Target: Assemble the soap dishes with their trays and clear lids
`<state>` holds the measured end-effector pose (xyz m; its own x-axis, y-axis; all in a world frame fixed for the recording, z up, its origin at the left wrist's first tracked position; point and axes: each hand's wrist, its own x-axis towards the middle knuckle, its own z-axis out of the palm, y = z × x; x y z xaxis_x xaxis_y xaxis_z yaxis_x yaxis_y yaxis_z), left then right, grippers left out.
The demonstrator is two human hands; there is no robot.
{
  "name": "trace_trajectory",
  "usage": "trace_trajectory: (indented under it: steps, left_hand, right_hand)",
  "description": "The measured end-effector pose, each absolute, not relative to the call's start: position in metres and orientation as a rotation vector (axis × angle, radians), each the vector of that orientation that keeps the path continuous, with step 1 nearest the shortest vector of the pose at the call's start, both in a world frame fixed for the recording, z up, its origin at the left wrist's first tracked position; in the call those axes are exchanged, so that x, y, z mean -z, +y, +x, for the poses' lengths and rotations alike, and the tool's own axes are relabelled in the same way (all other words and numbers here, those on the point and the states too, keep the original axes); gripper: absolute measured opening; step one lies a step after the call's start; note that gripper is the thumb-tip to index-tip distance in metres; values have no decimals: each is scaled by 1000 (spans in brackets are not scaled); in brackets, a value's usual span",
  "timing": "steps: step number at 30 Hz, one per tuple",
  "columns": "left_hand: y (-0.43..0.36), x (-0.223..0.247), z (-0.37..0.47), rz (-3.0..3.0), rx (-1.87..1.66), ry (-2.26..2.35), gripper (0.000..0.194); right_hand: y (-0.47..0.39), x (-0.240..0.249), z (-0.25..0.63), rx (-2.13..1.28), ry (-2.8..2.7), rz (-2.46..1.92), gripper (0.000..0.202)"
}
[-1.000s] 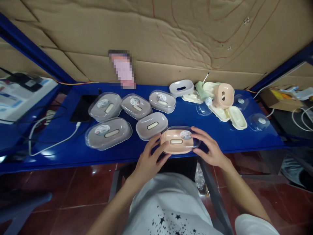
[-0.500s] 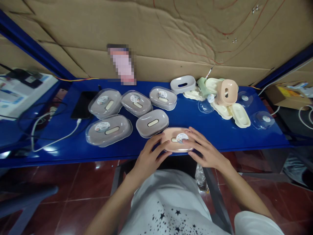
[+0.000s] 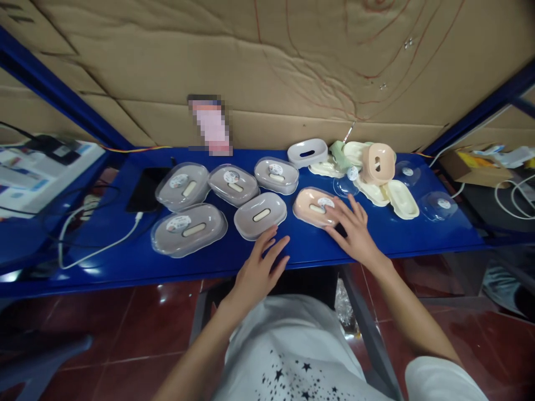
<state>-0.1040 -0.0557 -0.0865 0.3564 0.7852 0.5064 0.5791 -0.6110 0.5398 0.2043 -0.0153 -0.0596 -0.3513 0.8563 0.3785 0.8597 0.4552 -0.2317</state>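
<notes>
A pink oval dish (image 3: 307, 205) with a clear lid and round sticker sits right of centre on the blue table. My right hand (image 3: 353, 231) touches its right end, fingers spread over the edge. My left hand (image 3: 261, 267) is apart from it, fingers spread and holding nothing, just in front of a grey oval dish (image 3: 251, 218) that has no sticker. Several grey dishes with clear lids and stickers, among them one at the front left (image 3: 209, 225), stand to the left.
Behind on the right are a grey insert (image 3: 307, 152), a pink insert (image 3: 387, 161), cream trays (image 3: 403, 200) and clear lids (image 3: 438, 206). A black phone (image 3: 144, 189) with a white cable lies left. Cardboard (image 3: 259, 78) lines the back, and an open box (image 3: 480, 170) stands far right.
The pink dish has moved away from the table's front edge, with my right hand at it. My left hand has let go of it and is now apart. The view has shifted slightly.
</notes>
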Motion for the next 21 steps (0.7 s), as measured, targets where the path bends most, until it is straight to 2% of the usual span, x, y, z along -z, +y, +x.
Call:
trace_trajectory:
  steps: [4, 10, 15, 21]
  left_hand:
    - [-56, 89, -104, 2371, -1064, 1247, 46]
    - [-57, 94, -104, 2407, -1090, 1268, 41]
    - [-56, 93, -104, 2494, -1071, 1286, 36]
    - [-61, 80, -103, 2507, -969, 1143, 38]
  right_hand:
    - [7, 56, 220, 49, -2237, -1568, 61]
    - [8, 59, 299, 415, -1626, -2104, 67]
    - [-39, 68, 335, 372, -1602, -2147, 45]
    - [-109, 70, 282, 291, -1851, -1862, 22]
